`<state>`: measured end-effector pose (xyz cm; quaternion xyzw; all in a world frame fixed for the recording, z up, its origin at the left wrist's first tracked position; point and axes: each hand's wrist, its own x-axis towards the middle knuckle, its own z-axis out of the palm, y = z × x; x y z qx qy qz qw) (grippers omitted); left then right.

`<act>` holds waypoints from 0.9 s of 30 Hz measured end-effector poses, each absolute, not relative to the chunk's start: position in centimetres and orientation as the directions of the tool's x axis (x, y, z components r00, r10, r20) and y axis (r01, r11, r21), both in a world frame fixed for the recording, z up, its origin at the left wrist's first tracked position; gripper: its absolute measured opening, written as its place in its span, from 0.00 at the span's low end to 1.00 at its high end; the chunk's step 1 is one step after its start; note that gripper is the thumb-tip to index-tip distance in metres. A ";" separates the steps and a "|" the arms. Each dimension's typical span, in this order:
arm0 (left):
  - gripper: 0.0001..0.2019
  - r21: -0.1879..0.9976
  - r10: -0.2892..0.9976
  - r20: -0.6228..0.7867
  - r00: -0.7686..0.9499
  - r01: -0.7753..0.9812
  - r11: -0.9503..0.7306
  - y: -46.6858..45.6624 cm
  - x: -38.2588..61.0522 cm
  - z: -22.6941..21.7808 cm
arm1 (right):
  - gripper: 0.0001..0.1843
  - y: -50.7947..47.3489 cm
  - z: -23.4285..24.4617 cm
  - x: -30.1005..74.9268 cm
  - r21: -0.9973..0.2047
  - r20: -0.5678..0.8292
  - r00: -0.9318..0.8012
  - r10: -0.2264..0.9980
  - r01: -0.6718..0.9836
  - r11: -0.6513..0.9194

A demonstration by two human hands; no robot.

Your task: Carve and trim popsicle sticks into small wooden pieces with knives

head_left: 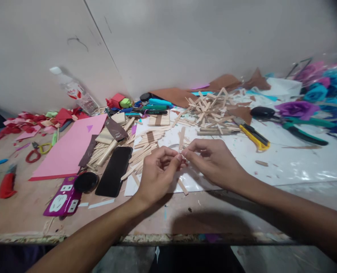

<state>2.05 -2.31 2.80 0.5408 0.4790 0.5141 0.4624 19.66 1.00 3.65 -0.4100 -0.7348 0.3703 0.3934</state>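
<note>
My left hand (158, 172) and my right hand (213, 161) meet over the middle of the worktable, fingertips pinched together on a small pale piece (183, 159) that is too small to name. Under them lies a white sheet (168, 142) with loose wooden craft sticks (144, 149) spread to the left. One short stick (182, 186) lies just below my left hand. A heap of glued or piled sticks (209, 110) sits behind my hands.
A black phone (114, 170), a round black lid (85, 182) and a purple socket strip (63, 199) lie at left by pink paper (71, 149). A yellow utility knife (253, 136), pliers (304, 132) and paper flowers (297, 108) are at right. A bottle (77, 93) leans on the wall.
</note>
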 end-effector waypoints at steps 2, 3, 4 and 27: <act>0.09 0.993 0.993 0.116 0.014 0.029 -0.117 -2.4 2.2 3.0 | 0.11 1.0 3.6 19.7 -0.867 0.274 -0.354 0.894 0.312 0.389; 0.09 0.993 0.993 0.117 0.013 0.016 -0.117 -2.4 2.2 3.1 | 0.11 1.0 3.6 19.7 -0.868 0.277 -0.355 0.893 0.307 0.391; 0.08 0.993 0.993 0.118 0.011 0.003 -0.118 -2.5 2.3 3.1 | 0.11 1.1 3.6 19.6 -0.870 0.280 -0.355 0.892 0.300 0.392; 0.07 0.986 0.983 0.148 0.113 -0.099 -0.137 -2.6 1.7 2.7 | 0.15 3.2 4.3 20.6 -0.925 0.302 -0.508 0.807 0.047 0.376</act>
